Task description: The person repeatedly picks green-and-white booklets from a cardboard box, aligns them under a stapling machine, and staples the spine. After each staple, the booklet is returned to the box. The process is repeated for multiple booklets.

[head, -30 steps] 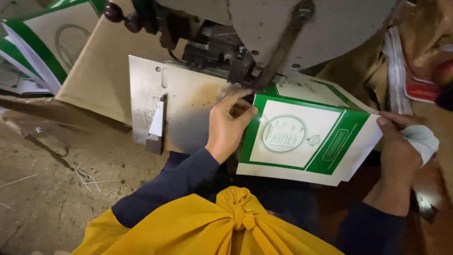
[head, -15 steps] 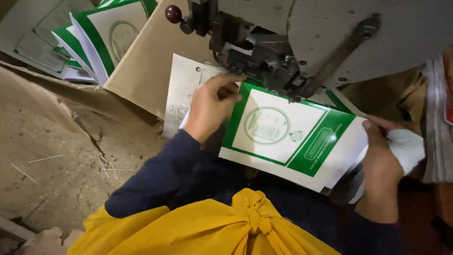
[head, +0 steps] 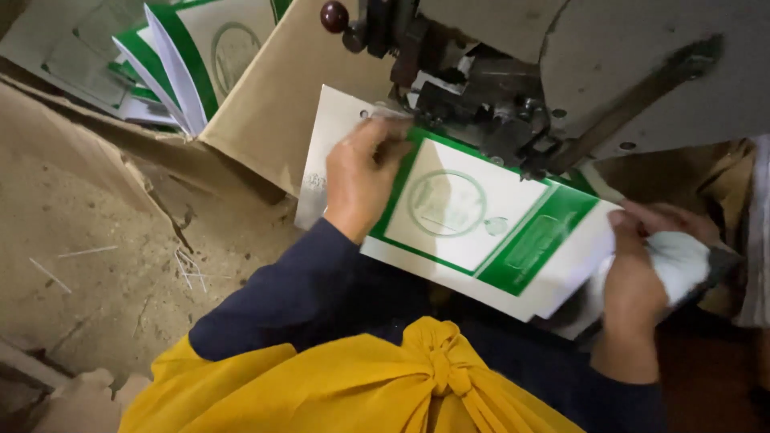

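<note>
Head view: green-and-white printed carton blank [head: 481,224] lies flat under the grey machine head [head: 513,96], long axis running from upper left down to lower right. Left hand [head: 361,180] presses its upper-left end, fingers flat on top, grip not clenched, just beside the machine head. Right hand [head: 642,265], cloth-wrapped, pinches the blank's lower-right corner, farther from the machine head. More printed blanks [head: 192,56] stacked well left of the machine head
</note>
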